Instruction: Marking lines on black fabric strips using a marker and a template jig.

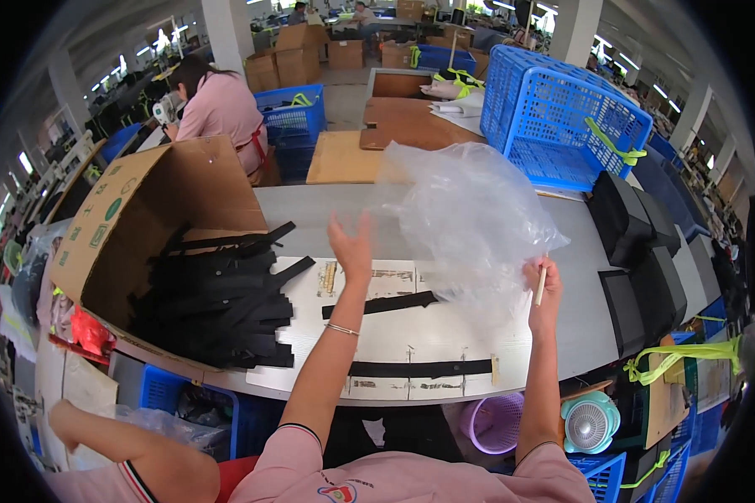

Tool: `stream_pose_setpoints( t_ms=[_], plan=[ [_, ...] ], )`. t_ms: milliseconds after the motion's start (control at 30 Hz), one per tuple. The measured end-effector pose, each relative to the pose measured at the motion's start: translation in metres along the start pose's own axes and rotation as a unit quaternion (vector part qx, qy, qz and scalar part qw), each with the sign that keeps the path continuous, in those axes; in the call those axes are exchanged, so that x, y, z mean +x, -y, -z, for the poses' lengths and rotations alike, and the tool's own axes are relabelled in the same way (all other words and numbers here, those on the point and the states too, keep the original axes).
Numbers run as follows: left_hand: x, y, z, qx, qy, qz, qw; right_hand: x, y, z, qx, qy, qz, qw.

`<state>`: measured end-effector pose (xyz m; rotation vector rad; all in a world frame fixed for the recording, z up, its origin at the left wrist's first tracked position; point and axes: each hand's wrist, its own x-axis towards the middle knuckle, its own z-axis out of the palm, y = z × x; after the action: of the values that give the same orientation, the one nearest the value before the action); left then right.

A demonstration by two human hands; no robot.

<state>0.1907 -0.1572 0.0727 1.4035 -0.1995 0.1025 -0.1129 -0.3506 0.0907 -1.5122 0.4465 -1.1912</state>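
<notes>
Plastic bag (470,218), clear and crumpled, is up in the air over the grey table (579,327), long axis roughly vertical, bulk up, lower end trailing toward the right hand (545,293). Which way its mouth points: can't tell. Right hand is closed around a thin pale stick (542,285) and meets the bag's lower right edge; whether it also pinches the film isn't clear. Left hand (352,247) is spread flat, fingers up, nothing in it, just left of the bag.

Below the bag: white board (394,335) with two black straps (419,367) lying across it, small tan tags along its edges. Left of the bag: brown cardboard box (134,218) tipped on its side, green round marks on its flap, black straps spilling out. Behind-right of the bag: blue plastic crate (562,126). Right of the bag: black fabric cases (637,251), stacked. Far behind: stacked brown cartons (298,46), a person in a pink top (222,109).
</notes>
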Motion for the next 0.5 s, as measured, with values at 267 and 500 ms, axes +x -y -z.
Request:
stream_pose_setpoints(
  t_ms=[267, 500],
  plan=[
    [0.040, 0.023, -0.030, 0.022, 0.190, 0.141, 0.971, -0.015, 0.038, 0.038, 0.011, 0.034, -0.105, 0.994],
    [0.041, -0.011, -0.068, -0.102, 0.307, 0.135, 0.937, 0.001, 0.047, 0.086, 0.025, 0.084, -0.170, 0.982]
  ],
)
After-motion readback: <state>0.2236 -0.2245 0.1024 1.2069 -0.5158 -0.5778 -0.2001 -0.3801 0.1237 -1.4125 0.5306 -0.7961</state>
